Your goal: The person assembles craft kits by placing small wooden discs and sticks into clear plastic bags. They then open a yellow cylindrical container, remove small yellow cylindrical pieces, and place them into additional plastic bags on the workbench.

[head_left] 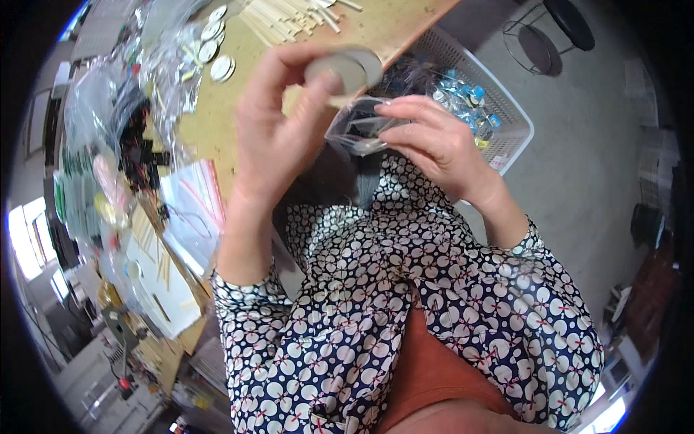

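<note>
Above the lap, right at the edge of the wooden table, both hands are up and busy. Left hand has its fingertips pinched together on a small stack of round grey discs, thumb at the near edge, discs held flat-face toward the camera and tipped a little. Right hand is clamped on a small clear plastic bag, fingers closed over its right side, the crumpled mouth pointing up and to the left. So here is the relation that matters: the discs sit just above the bag, slightly toward the table, and the bag's opening faces up at them. Discs and bag are near, possibly touching at the rim; I cannot tell for sure. Left hand is the one carrying the discs, the right only steadies the bag. Behind the right hand, a white plastic basket holds blue-capped items, and more discs and pale wooden sticks lie on the table.
</note>
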The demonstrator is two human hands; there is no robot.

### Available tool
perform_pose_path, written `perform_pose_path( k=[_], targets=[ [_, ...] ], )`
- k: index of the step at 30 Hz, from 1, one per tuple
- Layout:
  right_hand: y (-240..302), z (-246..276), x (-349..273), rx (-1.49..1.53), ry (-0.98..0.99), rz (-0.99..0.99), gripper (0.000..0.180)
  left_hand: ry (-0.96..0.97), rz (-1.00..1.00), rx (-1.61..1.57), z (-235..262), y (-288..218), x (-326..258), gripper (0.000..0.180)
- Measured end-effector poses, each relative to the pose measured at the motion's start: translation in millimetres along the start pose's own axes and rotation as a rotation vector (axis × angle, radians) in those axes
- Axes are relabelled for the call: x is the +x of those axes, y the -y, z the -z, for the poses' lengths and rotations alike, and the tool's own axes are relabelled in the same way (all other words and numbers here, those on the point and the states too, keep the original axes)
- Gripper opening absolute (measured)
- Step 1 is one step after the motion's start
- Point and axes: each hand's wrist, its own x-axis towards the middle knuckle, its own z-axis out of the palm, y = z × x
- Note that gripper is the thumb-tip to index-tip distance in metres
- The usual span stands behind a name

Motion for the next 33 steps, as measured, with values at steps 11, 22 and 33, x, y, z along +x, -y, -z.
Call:
perform_pose_path(
  k=[11,22,33],
  targets=[
    [27.7,-30.5,22.1,0.112,0.123,0.113,0.017,-0.18,0.152,0.07,24.9,29.9,-114.2,0.048],
    [30.4,-64.8,15.5,0.016,0.312,0.082,0.011,-0.421,0.247,-0.196,-6.5,44.5,-154.1,0.043],
    [35.4,-64.8,10.0,0.453,0.228,-0.268,0.011,-0.708,0.319,-0.537,-9.6,51.6,-164.6,0.044]
  ],
)
